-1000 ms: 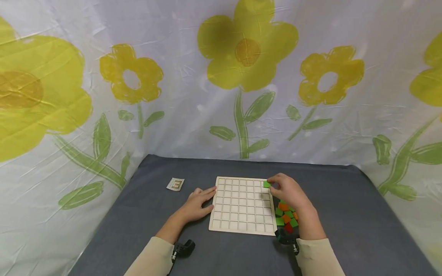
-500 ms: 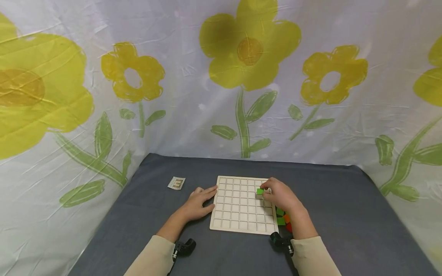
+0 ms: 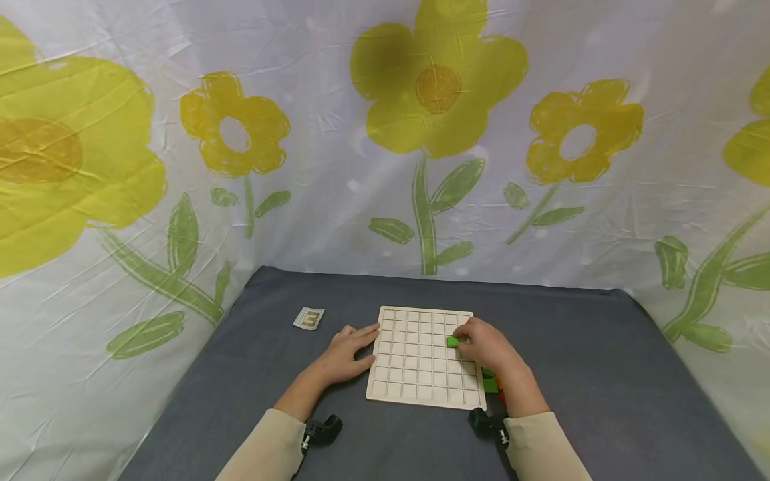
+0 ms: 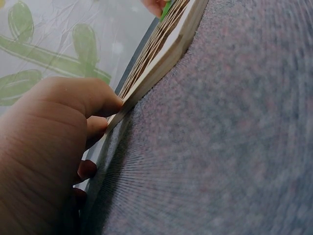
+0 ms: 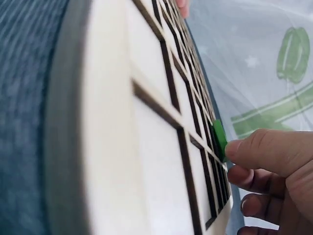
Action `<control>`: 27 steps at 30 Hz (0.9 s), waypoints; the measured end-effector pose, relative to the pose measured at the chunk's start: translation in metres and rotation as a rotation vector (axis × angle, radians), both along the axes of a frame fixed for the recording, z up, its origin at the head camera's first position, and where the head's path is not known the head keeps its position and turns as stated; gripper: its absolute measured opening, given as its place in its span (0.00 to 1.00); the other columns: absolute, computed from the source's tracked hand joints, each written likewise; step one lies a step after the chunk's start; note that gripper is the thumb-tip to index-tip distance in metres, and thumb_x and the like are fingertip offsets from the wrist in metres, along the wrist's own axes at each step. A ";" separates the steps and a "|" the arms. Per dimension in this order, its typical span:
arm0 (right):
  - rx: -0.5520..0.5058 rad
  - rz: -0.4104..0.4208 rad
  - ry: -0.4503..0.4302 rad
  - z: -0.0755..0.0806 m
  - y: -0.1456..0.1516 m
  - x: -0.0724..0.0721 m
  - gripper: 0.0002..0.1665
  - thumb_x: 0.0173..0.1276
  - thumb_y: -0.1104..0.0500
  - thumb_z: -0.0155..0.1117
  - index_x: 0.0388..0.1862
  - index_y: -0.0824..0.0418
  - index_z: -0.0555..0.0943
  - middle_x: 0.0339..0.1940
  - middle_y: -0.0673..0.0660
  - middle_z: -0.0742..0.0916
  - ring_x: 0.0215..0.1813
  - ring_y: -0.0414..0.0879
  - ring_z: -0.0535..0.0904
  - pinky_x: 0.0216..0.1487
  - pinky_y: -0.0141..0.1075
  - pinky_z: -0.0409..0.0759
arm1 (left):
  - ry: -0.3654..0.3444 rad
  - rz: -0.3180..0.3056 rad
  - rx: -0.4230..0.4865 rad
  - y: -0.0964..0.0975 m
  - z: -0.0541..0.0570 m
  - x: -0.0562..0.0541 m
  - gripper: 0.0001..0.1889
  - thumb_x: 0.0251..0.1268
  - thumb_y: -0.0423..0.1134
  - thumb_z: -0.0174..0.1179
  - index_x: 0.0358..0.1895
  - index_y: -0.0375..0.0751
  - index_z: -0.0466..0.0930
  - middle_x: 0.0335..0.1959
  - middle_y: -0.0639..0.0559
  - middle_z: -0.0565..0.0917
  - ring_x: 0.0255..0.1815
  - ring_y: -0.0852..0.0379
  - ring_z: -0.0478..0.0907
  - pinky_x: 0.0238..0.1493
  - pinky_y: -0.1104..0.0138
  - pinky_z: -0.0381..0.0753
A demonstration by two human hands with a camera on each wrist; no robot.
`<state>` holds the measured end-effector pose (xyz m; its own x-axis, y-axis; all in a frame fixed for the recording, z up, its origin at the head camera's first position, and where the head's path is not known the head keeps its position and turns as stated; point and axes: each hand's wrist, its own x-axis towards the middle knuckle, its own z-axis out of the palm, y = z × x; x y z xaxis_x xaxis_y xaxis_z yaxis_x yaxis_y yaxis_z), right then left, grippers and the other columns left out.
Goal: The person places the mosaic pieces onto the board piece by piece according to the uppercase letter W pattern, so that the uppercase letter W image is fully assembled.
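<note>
A pale wooden board (image 3: 415,403) with a grid of square recesses lies flat on the dark cloth. My right hand (image 3: 488,346) is over its right part, thumb and fingers pinching a green square tile (image 3: 452,341). In the right wrist view the tile (image 5: 219,139) stands tilted, its lower edge right at the grid's ridges. My left hand (image 3: 344,355) touches the board's left edge with its fingertips, the fingers stretched out and thumb apart. The left wrist view shows fingertips (image 4: 115,104) against the board's wooden rim (image 4: 161,63).
Several green, orange and red tiles (image 3: 490,385) lie beside the board's right edge, partly hidden by my right wrist. A small card with a printed grid (image 3: 309,318) lies to the left. Behind the table hangs a flowered curtain (image 3: 331,200).
My right hand has carried the green tile from the board's upper right corner down and leftward, lowering it to the grid. The left hand has stayed at the board's edge.
</note>
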<state>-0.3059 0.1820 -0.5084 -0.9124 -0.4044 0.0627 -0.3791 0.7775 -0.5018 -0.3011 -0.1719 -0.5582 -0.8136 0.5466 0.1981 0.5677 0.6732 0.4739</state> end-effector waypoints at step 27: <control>0.013 -0.061 -0.026 0.005 0.001 0.000 0.19 0.73 0.62 0.67 0.61 0.60 0.86 0.36 0.53 0.80 0.33 0.45 0.72 0.34 0.42 0.72 | 0.041 0.007 0.014 0.002 0.000 0.002 0.30 0.74 0.42 0.59 0.75 0.35 0.70 0.78 0.47 0.67 0.43 0.57 0.63 0.49 0.53 0.63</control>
